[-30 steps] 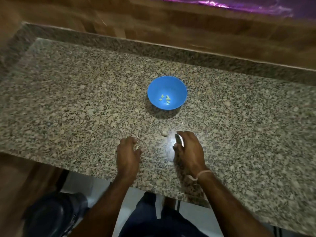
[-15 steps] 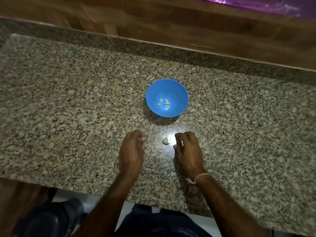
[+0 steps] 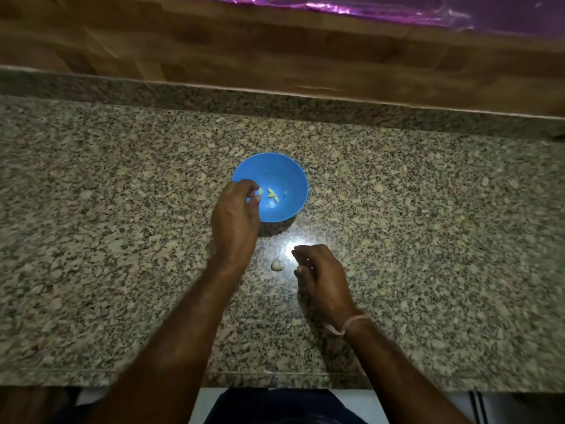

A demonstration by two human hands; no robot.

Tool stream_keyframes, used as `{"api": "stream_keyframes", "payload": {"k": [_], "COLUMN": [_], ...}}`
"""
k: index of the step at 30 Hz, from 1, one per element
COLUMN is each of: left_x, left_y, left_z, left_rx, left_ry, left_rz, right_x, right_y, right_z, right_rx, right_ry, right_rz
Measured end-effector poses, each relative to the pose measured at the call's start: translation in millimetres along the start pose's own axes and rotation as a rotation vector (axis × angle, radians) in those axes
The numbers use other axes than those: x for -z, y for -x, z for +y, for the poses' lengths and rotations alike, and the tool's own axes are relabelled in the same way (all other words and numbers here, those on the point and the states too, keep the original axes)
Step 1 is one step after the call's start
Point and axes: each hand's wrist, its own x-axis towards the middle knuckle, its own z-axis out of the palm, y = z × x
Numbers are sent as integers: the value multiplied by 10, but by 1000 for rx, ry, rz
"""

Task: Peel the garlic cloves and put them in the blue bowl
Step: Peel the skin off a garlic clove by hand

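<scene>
Speckled granite tabletop (image 3: 122, 240) with a light glare spot, wood-plank wall (image 3: 275, 50) behind it, purple shiny plastic sheet (image 3: 397, 7) up top.

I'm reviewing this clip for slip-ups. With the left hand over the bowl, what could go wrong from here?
1. The left hand hangs over the near-left rim of the blue bowl; anything it holds, which I cannot make out, could drop outside.
2. It might nudge the rim and tip the bowl.
3. The garlic clove lies loose on the counter between the left wrist and the right hand; either could knock it away.
</scene>
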Motion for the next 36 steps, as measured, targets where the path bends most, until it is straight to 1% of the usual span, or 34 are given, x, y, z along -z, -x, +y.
{"api": "stream_keyframes", "payload": {"k": [2, 5, 7, 9, 11, 15, 17, 19, 21, 24, 26, 31, 36], "left_x": [66, -66, -188, -260, -306, -269, -217, -164, -143, -139, -124, -138, -81], "left_y": [363, 960, 1163, 1200, 1191, 1166, 1184, 1221, 1274, 1326, 1340, 1421, 1491], "left_z": [-35, -221, -286, -284, -283, -242, -192, -121, -53, 60, 130, 331, 490], "left_rx": [-15, 136, 237, 299, 383, 740, 839, 871, 901, 912, 933, 969, 909], "left_ry": [49, 86, 122, 148, 196, 585, 741, 837, 909, 1024, 1090, 1087, 1148], "left_rz": [1, -191, -280, -294, -290, -306, -316, -323, -292, -260, -252, -278, -280], "right_x": [-13, -94, -144, -178, -196, -194, -134, -54, 30, 145, 233, 431, 537], "right_y": [22, 32, 29, 25, 25, 120, 151, 181, 178, 210, 233, 293, 325], "right_z": [-43, -123, -182, -220, -219, -207, -211, -236, -277, -298, -323, -365, -365], "right_rx": [10, 26, 28, 15, -36, -249, -290, -286, -261, -219, -182, -98, -26], "right_ry": [-68, -65, -60, -82, -139, -394, -497, -567, -604, -622, -612, -532, -489], "right_rz": [-35, -87, -89, -66, -41, -15, -25, -45, -86, -125, -114, -50, -66]}}
